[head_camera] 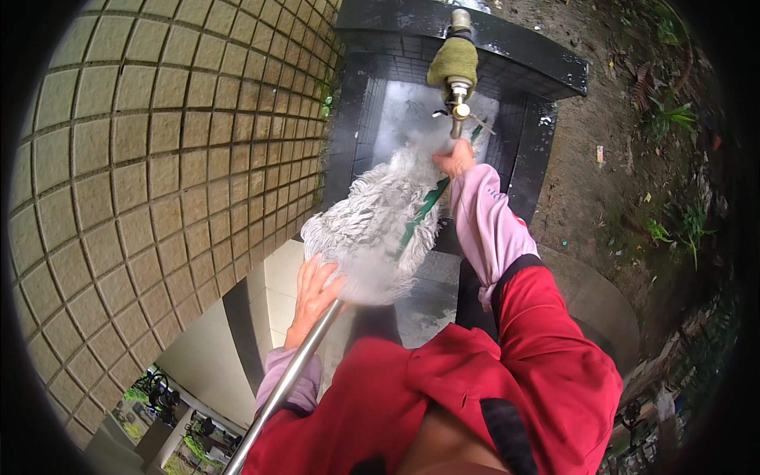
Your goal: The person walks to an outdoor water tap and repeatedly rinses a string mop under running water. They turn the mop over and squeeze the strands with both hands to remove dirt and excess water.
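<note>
A mop head of wet white strands (371, 205) hangs over the front of a dark tiled basin (350, 127). Its steel handle (285, 377) slants down to the lower left, across my left forearm. My left hand (312, 291) holds the mop by its near end, fingers against the strands beside the handle. Just beneath the spout of a brass tap (457, 113) is my right hand (456, 159), its fingers curled next to the strands; what they hold is hidden. A green rod (424, 211) runs along the mop head and passes below my right hand.
Green cloth (454, 62) wraps the pipe behind the tap. A tiled wall (160, 154) rises close on the left. Black ledge stone (504, 50) borders the basin's far side. Bare soil with small plants (674, 119) lies to the right. White haze blurs part of the mop and basin.
</note>
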{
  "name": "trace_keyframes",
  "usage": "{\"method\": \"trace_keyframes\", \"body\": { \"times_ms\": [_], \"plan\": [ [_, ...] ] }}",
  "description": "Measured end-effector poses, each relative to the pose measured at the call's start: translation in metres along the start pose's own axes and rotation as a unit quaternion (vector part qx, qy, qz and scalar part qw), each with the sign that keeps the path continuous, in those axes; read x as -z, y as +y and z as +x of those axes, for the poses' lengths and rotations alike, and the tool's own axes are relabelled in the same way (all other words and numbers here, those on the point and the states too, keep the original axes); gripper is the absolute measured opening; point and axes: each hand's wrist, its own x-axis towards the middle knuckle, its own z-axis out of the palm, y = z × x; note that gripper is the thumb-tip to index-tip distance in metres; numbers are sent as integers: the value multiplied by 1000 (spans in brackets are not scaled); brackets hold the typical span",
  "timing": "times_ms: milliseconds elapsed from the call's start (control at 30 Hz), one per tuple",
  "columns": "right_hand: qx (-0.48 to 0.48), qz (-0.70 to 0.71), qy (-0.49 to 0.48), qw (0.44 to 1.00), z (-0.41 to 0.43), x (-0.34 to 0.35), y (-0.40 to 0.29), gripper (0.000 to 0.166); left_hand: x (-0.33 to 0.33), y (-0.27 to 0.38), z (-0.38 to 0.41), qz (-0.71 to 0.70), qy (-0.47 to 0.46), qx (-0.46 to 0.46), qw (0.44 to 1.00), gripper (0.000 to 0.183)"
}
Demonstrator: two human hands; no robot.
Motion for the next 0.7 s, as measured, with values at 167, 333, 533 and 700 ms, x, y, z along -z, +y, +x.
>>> {"method": "trace_keyframes", "body": {
  "times_ms": [167, 333, 533, 700],
  "plan": [
    [-189, 314, -52, 929, -75, -21, -24, 34, 4, -7, -4, -36, -2, 34, 999, 50],
    [-35, 99, 53, 993, -46, 18, -45, 31, 10, -3, 9, -39, 19, 22, 999, 52],
    [2, -100, -11, 995, -24, -21, -18, 22, 9, 1, 19, -16, 26, 5, 1000, 52],
    [-260, 272, -13, 926, -55, -3, -27, 22, 13, 5, 22, -28, 39, 11, 999, 50]
  ]
}}
